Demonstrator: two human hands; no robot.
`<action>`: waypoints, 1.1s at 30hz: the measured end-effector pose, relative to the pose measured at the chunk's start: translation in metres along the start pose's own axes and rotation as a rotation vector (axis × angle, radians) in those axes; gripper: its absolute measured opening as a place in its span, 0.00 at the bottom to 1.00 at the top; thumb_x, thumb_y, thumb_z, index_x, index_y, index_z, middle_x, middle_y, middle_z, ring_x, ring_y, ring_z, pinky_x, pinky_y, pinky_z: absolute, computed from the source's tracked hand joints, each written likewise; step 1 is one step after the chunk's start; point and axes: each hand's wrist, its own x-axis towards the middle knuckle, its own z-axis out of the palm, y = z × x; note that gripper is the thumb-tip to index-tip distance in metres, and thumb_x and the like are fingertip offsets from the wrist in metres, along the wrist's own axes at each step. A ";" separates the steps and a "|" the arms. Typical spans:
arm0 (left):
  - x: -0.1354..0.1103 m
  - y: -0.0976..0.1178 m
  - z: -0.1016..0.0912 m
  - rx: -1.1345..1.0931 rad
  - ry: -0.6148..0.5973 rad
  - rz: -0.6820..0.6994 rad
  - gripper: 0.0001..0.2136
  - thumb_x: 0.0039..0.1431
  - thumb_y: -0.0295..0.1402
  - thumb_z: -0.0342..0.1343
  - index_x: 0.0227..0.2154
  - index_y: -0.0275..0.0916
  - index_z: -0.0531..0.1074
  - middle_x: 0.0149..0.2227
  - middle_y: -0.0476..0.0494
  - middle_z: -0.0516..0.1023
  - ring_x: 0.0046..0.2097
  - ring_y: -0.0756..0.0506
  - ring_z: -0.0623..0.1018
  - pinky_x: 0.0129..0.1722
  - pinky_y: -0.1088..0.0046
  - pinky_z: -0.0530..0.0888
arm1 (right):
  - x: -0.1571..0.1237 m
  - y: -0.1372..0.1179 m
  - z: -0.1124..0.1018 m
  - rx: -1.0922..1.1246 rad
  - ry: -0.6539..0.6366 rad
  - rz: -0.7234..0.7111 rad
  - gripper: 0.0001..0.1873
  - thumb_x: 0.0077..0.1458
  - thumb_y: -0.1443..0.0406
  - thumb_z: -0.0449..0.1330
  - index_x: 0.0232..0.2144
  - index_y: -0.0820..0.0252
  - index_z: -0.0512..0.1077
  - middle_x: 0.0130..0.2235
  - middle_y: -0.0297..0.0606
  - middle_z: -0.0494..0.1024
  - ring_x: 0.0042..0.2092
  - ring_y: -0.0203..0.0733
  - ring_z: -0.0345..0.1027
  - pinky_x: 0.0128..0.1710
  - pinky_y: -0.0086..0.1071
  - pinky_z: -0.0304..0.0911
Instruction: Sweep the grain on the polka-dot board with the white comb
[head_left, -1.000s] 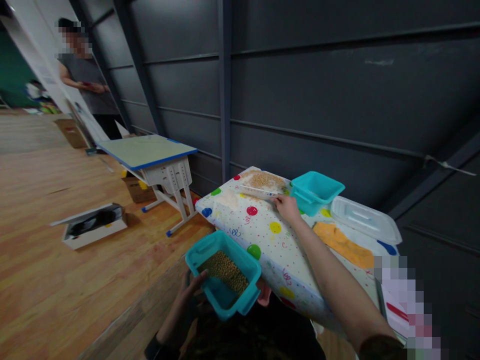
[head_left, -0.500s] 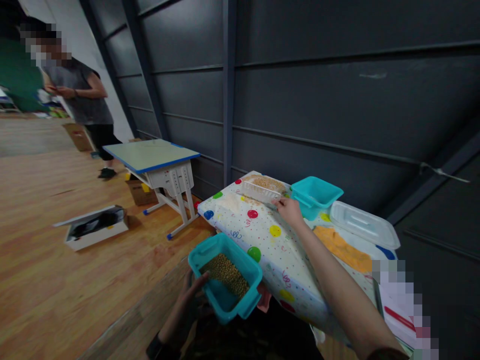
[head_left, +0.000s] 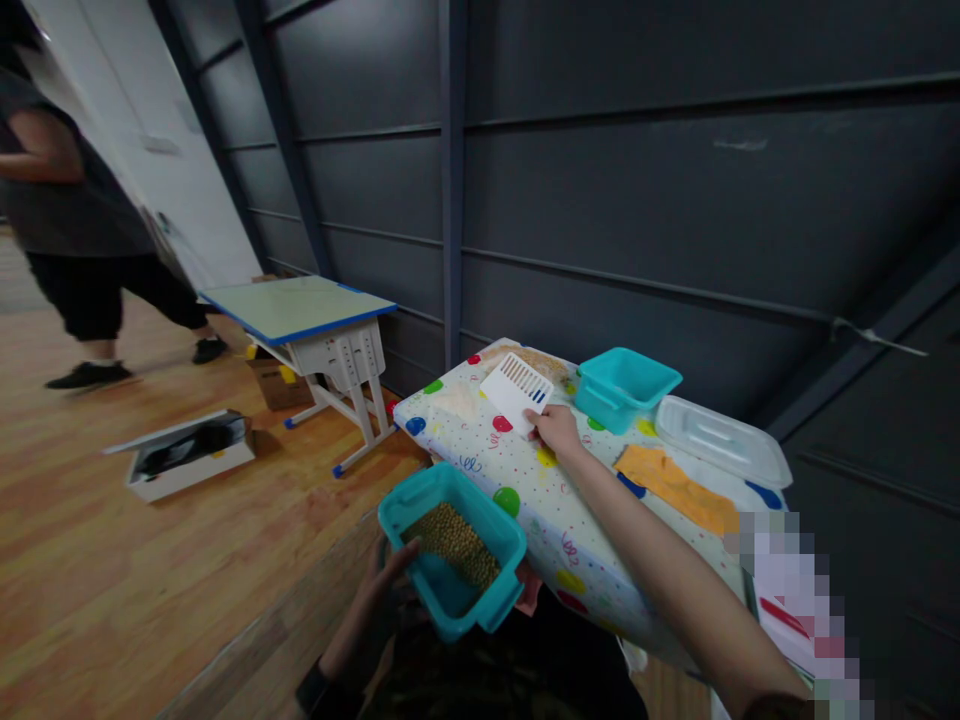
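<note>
My left hand [head_left: 390,580] grips the near left side of a teal plastic bin [head_left: 510,535], its thumb over the rim. Tan, bean-like grains [head_left: 454,540] lie inside, and the bin tilts in front of my body. Over the table, my right hand [head_left: 555,428] is closed on a white slotted scoop [head_left: 510,395], its slots toward the wall. Behind the scoop, a pile of pale grains [head_left: 551,362] spreads on the patterned tablecloth [head_left: 480,470], partly hidden by it. A patch of whitish powder [head_left: 456,403] lies left of the scoop.
A second teal bin [head_left: 628,385] stands near the wall, beside a clear lid [head_left: 724,440]. An orange cloth [head_left: 675,485] lies nearer me. Further left are a school desk [head_left: 300,305], a white box [head_left: 191,455] on the floor, and a walking person [head_left: 67,210].
My right hand has drawn the scoop back toward me and turned it, so its slotted face now shows. The left hand and bin stay nearly still. The person has moved nearer at the left.
</note>
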 end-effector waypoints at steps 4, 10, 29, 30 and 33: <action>0.001 -0.001 0.001 0.030 -0.003 -0.005 0.45 0.67 0.48 0.77 0.80 0.50 0.62 0.51 0.35 0.91 0.39 0.35 0.93 0.34 0.63 0.86 | -0.001 0.005 -0.022 0.022 0.024 0.032 0.15 0.69 0.67 0.67 0.27 0.58 0.80 0.21 0.37 0.81 0.18 0.38 0.68 0.21 0.29 0.62; 0.012 -0.008 -0.001 0.045 0.005 -0.029 0.48 0.64 0.48 0.79 0.80 0.52 0.60 0.50 0.36 0.91 0.39 0.35 0.93 0.34 0.63 0.86 | -0.002 0.018 -0.059 -0.219 0.145 -0.150 0.17 0.73 0.62 0.66 0.29 0.58 0.83 0.26 0.42 0.86 0.27 0.47 0.79 0.32 0.34 0.68; 0.006 -0.003 0.003 0.063 0.021 -0.051 0.55 0.60 0.49 0.81 0.83 0.50 0.57 0.50 0.34 0.92 0.40 0.31 0.94 0.33 0.61 0.86 | -0.002 0.024 -0.047 -0.713 0.153 -0.347 0.18 0.78 0.67 0.59 0.54 0.60 0.91 0.52 0.53 0.94 0.51 0.56 0.88 0.48 0.35 0.71; 0.006 -0.002 0.003 0.066 0.027 -0.056 0.55 0.60 0.49 0.81 0.83 0.49 0.56 0.49 0.34 0.92 0.39 0.31 0.93 0.32 0.62 0.86 | -0.002 0.024 -0.047 -0.717 0.140 -0.349 0.18 0.78 0.67 0.59 0.54 0.60 0.91 0.52 0.53 0.94 0.51 0.56 0.88 0.48 0.35 0.71; 0.007 -0.004 0.001 0.069 0.016 -0.061 0.53 0.62 0.50 0.80 0.82 0.51 0.57 0.48 0.36 0.92 0.39 0.33 0.93 0.33 0.62 0.85 | -0.003 0.028 -0.050 -0.699 0.117 -0.374 0.18 0.77 0.68 0.60 0.51 0.59 0.91 0.50 0.51 0.94 0.51 0.55 0.88 0.47 0.34 0.70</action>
